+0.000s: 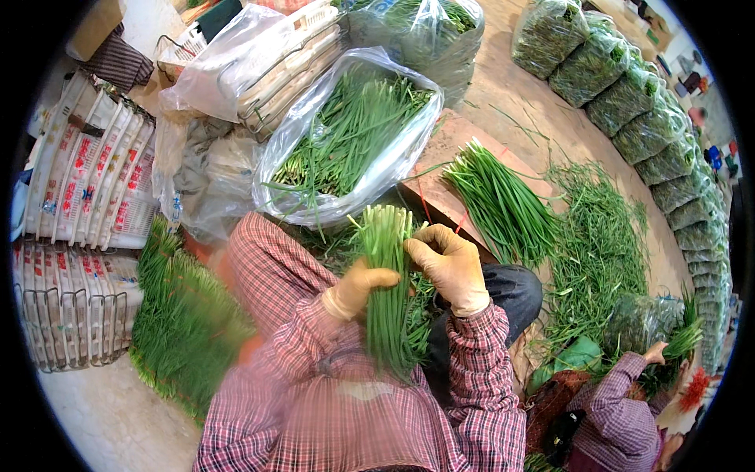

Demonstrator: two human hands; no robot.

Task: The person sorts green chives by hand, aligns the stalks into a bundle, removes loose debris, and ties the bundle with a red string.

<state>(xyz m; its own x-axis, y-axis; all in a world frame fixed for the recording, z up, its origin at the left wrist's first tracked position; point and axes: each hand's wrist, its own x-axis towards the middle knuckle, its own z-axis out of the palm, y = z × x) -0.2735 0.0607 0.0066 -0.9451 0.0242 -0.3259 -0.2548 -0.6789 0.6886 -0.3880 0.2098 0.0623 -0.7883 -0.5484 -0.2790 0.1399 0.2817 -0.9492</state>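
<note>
While fingers [423, 252] curl in, both hands [354, 293] [455, 269] grip green stalks [387, 311]

Bright, fairly even light puts glare on the plastic bag [346, 208] beyond the bundle [385, 291]. A hazy smear softens the greens [185, 322] left of the bundle; fisheye distortion bends the row of bags [649, 134] right of it.

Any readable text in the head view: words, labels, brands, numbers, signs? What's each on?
Upper white crates: red printed characters; not transcribed here.
Lower white crates: smaller red print; not transcribed.
Crumpled clear bag: small blue marks at its left edge, too small to read.
Held green bundle: no print visible.
</note>
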